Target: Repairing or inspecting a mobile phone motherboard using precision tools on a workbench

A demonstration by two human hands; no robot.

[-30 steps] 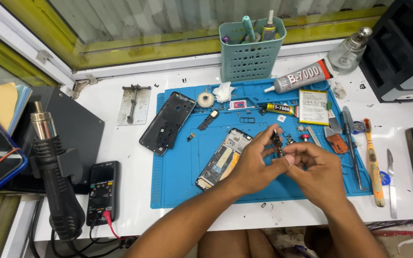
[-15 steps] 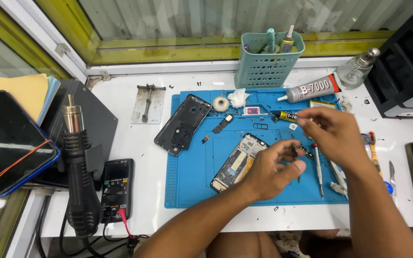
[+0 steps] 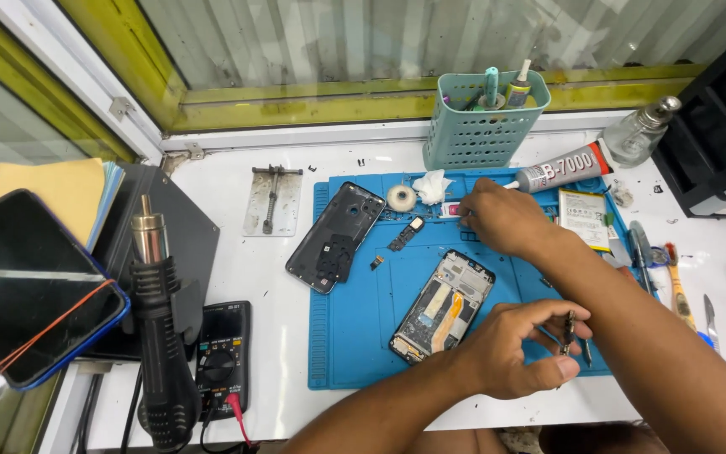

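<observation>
Head view: at a white workbench (image 3: 279, 403) a person repairs an opened phone (image 3: 444, 304), which lies face-down with its innards exposed in the middle of a blue work mat (image 3: 355, 336). The left hand (image 3: 514, 349), curled shut just beside the phone's lower right corner, pinches a pair of dark tweezers (image 3: 570, 333), tips pointing down. The right hand (image 3: 502, 219) stretches to the mat's far edge, fingertips closed on a small pink-and-white part (image 3: 454, 210) near a tape roll (image 3: 401, 197) and a glue tube (image 3: 560, 172). The phone's removed back cover (image 3: 335, 237) rests at the mat's left border. The step appears to be fetching a small component; bringing it back to the open phone would call for a steady pinch and careful alignment with the tweezers.
</observation>
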